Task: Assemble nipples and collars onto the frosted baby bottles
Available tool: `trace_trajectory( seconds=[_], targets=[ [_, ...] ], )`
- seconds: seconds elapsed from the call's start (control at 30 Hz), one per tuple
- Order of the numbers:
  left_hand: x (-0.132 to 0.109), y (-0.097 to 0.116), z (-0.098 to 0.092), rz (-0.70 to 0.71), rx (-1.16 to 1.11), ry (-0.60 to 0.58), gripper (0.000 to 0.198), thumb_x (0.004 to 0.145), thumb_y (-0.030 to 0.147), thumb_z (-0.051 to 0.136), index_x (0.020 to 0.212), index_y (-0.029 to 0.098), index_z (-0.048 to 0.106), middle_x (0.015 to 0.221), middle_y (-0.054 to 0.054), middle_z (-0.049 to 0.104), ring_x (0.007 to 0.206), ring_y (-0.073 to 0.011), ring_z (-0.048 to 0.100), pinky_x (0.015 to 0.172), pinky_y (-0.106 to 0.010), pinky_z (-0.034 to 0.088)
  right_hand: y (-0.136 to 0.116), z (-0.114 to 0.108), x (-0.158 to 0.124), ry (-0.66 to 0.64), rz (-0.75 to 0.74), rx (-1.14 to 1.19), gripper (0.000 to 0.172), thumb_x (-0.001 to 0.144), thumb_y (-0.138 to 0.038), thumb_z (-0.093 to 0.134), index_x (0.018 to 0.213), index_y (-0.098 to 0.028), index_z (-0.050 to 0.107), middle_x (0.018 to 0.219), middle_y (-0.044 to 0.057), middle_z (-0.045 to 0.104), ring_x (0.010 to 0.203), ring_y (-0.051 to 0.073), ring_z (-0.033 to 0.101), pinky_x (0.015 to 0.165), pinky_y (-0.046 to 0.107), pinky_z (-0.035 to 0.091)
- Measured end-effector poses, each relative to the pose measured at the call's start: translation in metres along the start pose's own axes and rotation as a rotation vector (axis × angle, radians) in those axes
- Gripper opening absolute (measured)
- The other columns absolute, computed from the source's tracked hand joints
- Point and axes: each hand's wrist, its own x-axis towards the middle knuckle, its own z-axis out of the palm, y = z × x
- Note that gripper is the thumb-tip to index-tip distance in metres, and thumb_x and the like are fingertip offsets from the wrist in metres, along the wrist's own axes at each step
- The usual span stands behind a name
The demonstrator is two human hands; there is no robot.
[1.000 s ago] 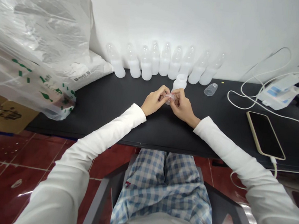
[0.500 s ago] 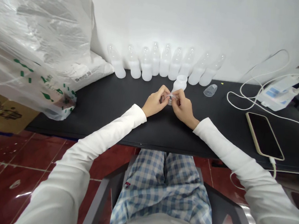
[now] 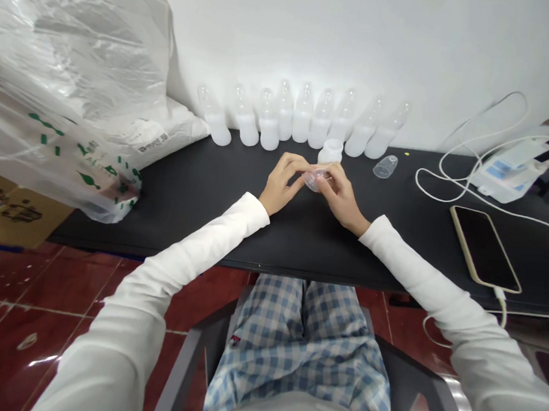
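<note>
Both hands meet over the desk, in front of an uncapped white baby bottle (image 3: 330, 151). Between their fingertips is a clear, ribbed bottle screw ring (image 3: 312, 181), tilted so its round face shows. My left hand (image 3: 281, 183) is closed on its left edge, and my right hand (image 3: 341, 196) pinches it from the right with the thumb on its face. Fingers hide part of the ring; whether a nipple sits in it I cannot tell. To the right, a clear dome cap (image 3: 385, 167) lies on its side.
Several capped bottles (image 3: 302, 120) stand in a row along the wall on the black desk (image 3: 196, 200). Left are plastic bags (image 3: 96, 174) and a cardboard box (image 3: 19, 211). At right lie a phone (image 3: 486, 247), white cables (image 3: 447, 178) and a power strip (image 3: 511, 171).
The ring has turned between my fingers and now shows its round, ribbed face. My right thumb has shifted onto it. The bottles and the cap stay where they were.
</note>
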Motion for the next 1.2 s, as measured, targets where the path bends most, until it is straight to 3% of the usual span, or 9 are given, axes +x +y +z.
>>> trace_trajectory(
  seconds=[0.17,0.27,0.37,0.47,0.57,0.67,0.83,1.03,1.2],
  targets=[
    [-0.002,-0.007,0.006,-0.164,-0.142,0.042,0.026,0.101,0.045,0.057,0.117,0.025,0.054,0.112,-0.007,0.063,0.101,-0.0163,0.069,0.089,-0.032,0.059,-0.001,-0.005,0.005,0.093,-0.036,-0.001,0.038,0.092,-0.058,0.067,0.111,-0.025,0.070,0.110,0.006,0.065,0.090,0.016,0.064,0.078,0.032,0.055],
    [-0.004,-0.012,0.014,-0.251,-0.138,0.003,0.031,0.103,0.045,0.050,0.128,0.026,0.045,0.127,-0.012,0.061,0.114,-0.0192,0.067,0.097,-0.036,0.056,0.001,-0.012,0.011,0.250,-0.065,-0.080,0.042,0.092,-0.062,0.065,0.108,-0.024,0.070,0.108,0.006,0.067,0.088,0.017,0.066,0.079,0.034,0.057],
    [-0.002,-0.019,0.030,-0.307,-0.024,-0.059,0.061,0.094,0.049,0.066,0.141,0.024,0.035,0.145,-0.019,0.050,0.133,-0.0274,0.057,0.108,-0.043,0.050,0.004,-0.022,0.018,0.407,-0.089,-0.186,0.046,0.092,-0.067,0.061,0.102,-0.023,0.068,0.102,0.007,0.068,0.087,0.019,0.066,0.078,0.036,0.058],
    [0.005,-0.027,0.051,-0.395,0.010,-0.079,0.091,0.079,0.045,0.084,0.146,0.022,0.027,0.151,-0.022,0.045,0.143,-0.0332,0.047,0.115,-0.049,0.044,0.010,-0.031,0.023,0.476,-0.094,-0.270,0.046,0.095,-0.067,0.055,0.098,-0.022,0.066,0.098,0.008,0.068,0.087,0.020,0.067,0.080,0.038,0.057],
    [0.013,-0.030,0.064,-0.495,-0.013,-0.117,0.075,0.081,0.035,0.083,0.138,0.021,0.036,0.132,-0.017,0.061,0.125,-0.0321,0.061,0.105,-0.051,0.049,0.017,-0.039,0.026,0.480,-0.122,-0.347,0.042,0.100,-0.062,0.050,0.103,-0.023,0.064,0.100,0.008,0.066,0.092,0.021,0.067,0.082,0.038,0.057],
    [0.014,-0.028,0.061,-0.463,0.063,-0.090,0.051,0.081,0.019,0.077,0.124,0.022,0.049,0.118,-0.010,0.063,0.112,-0.0286,0.063,0.100,-0.048,0.050,0.023,-0.045,0.026,0.468,-0.145,-0.378,0.038,0.101,-0.058,0.050,0.109,-0.023,0.064,0.106,0.009,0.064,0.096,0.022,0.066,0.082,0.039,0.057],
    [0.008,-0.024,0.037,-0.322,0.267,-0.108,0.056,0.072,0.004,0.071,0.123,0.022,0.061,0.117,-0.010,0.058,0.113,-0.0287,0.056,0.105,-0.047,0.047,0.030,-0.046,0.023,0.293,-0.117,-0.252,0.038,0.096,-0.058,0.060,0.108,-0.023,0.068,0.109,0.010,0.066,0.093,0.021,0.065,0.079,0.037,0.058],
    [0.015,-0.038,0.010,-0.208,0.300,-0.262,0.056,0.079,0.016,0.075,0.133,0.021,0.061,0.125,-0.011,0.063,0.116,-0.0284,0.059,0.103,-0.042,0.049,0.038,-0.053,0.026,0.144,-0.036,-0.081,0.039,0.087,-0.056,0.074,0.107,-0.023,0.071,0.113,0.008,0.070,0.103,0.021,0.067,0.082,0.034,0.060],
    [0.019,-0.044,-0.003,-0.223,0.049,-0.323,0.053,0.076,0.033,0.083,0.123,0.019,0.062,0.124,-0.009,0.069,0.112,-0.0229,0.066,0.098,-0.034,0.052,0.042,-0.070,0.027,-0.052,0.103,0.153,0.044,0.075,-0.047,0.087,0.108,-0.023,0.070,0.126,0.008,0.071,0.119,0.021,0.066,0.102,0.038,0.058]
  ],
)
